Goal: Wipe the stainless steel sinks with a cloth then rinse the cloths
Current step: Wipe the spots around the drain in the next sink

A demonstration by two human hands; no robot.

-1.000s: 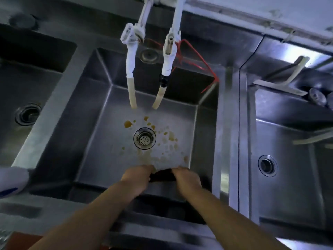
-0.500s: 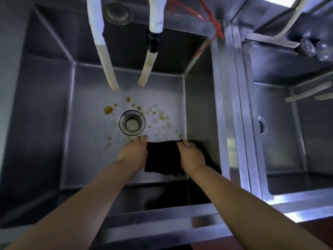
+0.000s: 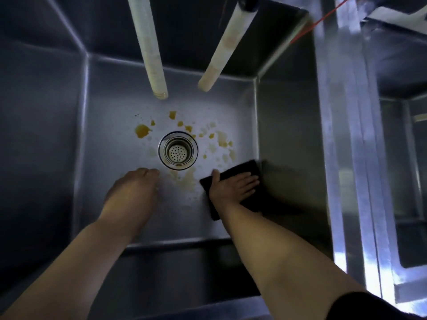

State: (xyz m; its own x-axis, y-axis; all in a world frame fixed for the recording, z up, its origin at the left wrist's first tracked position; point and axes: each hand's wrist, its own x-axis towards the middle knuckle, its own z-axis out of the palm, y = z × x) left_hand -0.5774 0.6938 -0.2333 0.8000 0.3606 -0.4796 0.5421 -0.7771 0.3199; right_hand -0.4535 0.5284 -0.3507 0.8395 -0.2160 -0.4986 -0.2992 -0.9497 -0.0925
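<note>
Right hand (image 3: 233,187) is pressing flat, fingers spread, on a black cloth (image 3: 240,169) lying on the sink (image 3: 111,125) floor, cloth touching the right wall. Left hand (image 3: 132,189) is resting empty on the floor, well left of the cloth, fingertips (image 3: 150,171) just short of the drain strainer (image 3: 178,150). Orange-brown stains (image 3: 142,130) are sitting beyond both hands, around the drain. Two pale hoses (image 3: 150,47) are hanging above, farther out than the hands. Second basin (image 3: 402,158) is lying right of the right hand.
</note>
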